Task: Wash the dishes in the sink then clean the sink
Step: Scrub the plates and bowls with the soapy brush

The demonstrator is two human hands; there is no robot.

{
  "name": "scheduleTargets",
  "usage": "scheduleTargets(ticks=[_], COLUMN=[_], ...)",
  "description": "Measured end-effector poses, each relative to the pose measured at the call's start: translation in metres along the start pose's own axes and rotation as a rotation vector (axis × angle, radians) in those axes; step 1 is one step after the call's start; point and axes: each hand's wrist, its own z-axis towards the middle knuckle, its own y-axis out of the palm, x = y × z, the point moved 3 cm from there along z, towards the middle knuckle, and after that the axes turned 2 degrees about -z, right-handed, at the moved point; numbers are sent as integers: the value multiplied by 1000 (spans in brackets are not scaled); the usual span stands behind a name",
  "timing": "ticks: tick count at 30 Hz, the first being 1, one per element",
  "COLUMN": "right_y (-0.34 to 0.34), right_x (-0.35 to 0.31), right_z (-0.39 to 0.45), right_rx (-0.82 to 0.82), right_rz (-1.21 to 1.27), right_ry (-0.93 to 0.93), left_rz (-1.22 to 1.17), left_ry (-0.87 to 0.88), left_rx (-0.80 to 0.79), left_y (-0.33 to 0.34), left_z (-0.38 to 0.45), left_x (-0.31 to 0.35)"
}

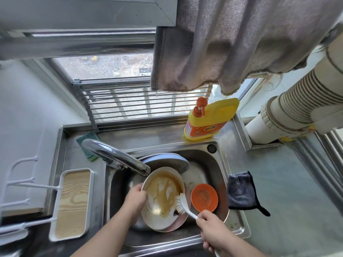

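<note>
Head view, lower centre: left hand (134,198) grips the soiled plate's (162,199) left rim, right hand (213,229) clasps the brush (182,204), handle running lower-right, bristles on the plate's right edge.

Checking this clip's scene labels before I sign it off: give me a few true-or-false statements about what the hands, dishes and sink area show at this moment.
1. The right hand grips a white long-handled dish brush whose bristles touch the sauce-smeared white plate. True.
2. The left hand holds the small orange bowl. False: it grips the plate's left rim; the bowl sits untouched in the steel sink.
3. The yellow detergent bottle with an orange pump stands behind the sink. True.
4. The dark grey cloth hangs from the chrome tap. False: it is draped over the sink's right edge.
5. The green sponge lies inside the sink. False: it rests on the counter behind the tap.
</note>
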Motion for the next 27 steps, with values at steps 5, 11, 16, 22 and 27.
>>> scheduleTargets(ticks=[5,11,16,22,27], right_y=[2,10,20,73,67], right_x=[-9,-40,-33,-33,-39], right_z=[-17,-16,-7,-46,-58], right_rx=[13,67,87,48,191], right_rz=[101,190,7,-160,-103], right_ry=[-58,-168,-166,-299,-463], left_rz=[192,120,76,-43,-107], left_ry=[236,343,474,493,404], left_rx=[-21,-62,-73,51,109], left_y=[-2,-12,-22,-4,1], left_z=[-42,-74,-76,-82,-80], left_x=[18,35,38,23,19])
